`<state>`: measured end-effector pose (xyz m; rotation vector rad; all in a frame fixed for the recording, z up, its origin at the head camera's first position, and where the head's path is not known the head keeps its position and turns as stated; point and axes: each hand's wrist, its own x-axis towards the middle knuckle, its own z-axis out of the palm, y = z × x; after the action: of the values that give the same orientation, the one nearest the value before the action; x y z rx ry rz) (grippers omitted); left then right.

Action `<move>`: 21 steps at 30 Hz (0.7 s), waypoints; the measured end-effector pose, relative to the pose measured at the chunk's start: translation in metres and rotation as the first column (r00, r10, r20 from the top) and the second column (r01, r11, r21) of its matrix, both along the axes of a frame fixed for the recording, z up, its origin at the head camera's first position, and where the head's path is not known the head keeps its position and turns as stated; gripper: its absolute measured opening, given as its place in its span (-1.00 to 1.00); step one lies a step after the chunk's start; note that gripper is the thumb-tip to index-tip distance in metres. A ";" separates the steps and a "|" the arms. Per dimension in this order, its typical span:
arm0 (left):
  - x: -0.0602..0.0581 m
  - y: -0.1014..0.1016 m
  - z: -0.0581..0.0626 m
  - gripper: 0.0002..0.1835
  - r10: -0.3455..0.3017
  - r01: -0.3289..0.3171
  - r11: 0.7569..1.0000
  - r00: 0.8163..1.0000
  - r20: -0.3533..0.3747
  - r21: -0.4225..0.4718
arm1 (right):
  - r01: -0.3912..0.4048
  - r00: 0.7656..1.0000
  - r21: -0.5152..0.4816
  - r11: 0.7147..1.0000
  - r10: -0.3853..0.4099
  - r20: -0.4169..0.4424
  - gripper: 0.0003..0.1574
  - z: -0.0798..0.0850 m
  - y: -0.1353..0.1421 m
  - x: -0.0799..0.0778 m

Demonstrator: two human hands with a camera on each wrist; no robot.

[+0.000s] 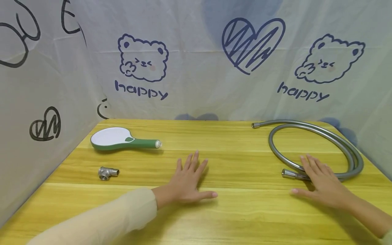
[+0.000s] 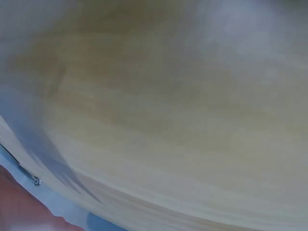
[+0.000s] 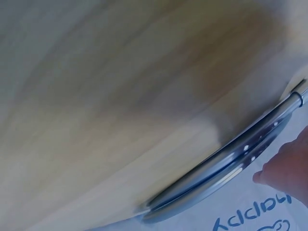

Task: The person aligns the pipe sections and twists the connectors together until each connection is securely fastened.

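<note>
My left hand (image 1: 188,182) is spread over the middle of the table with its fingers straight and holds nothing. To its left lie a shower head (image 1: 122,139), white-faced with a green handle, and a small metal tee fitting (image 1: 107,173). At the right my right hand (image 1: 325,185), fingers extended, overlaps the near side of a coiled grey shower hose (image 1: 352,153). The hose's near metal end (image 1: 289,173) points left beside those fingers. In the right wrist view the hose (image 3: 216,168) runs next to part of the hand (image 3: 286,168).
Everything lies on a yellow wood-grain table (image 1: 214,136). A white cloth (image 1: 196,68) with drawn bears and hearts hangs along its back, and more cloth borders both sides. The far hose end (image 1: 255,125) lies near the back edge.
</note>
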<state>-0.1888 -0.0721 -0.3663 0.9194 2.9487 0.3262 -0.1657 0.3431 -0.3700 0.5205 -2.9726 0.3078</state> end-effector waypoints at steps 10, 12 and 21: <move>-0.009 0.016 0.002 0.05 -0.053 0.054 0.998 0.998 0.029 -0.038 | -0.024 0.999 -0.033 0.999 0.025 0.024 0.32 -0.004 0.018 -0.001; -0.011 0.021 0.002 0.05 -0.067 0.068 0.997 0.997 0.031 -0.034 | -0.026 0.999 -0.038 0.999 0.027 0.028 0.31 -0.005 0.021 -0.001; -0.016 0.038 0.005 0.01 -0.097 0.098 0.994 0.995 0.035 -0.043 | -0.046 0.999 -0.048 0.998 0.045 -0.003 0.21 -0.007 0.033 -0.003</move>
<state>-0.2049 -0.0340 -0.3616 1.0377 2.8574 0.2680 -0.1688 0.3759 -0.3773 0.5833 -2.9465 0.3813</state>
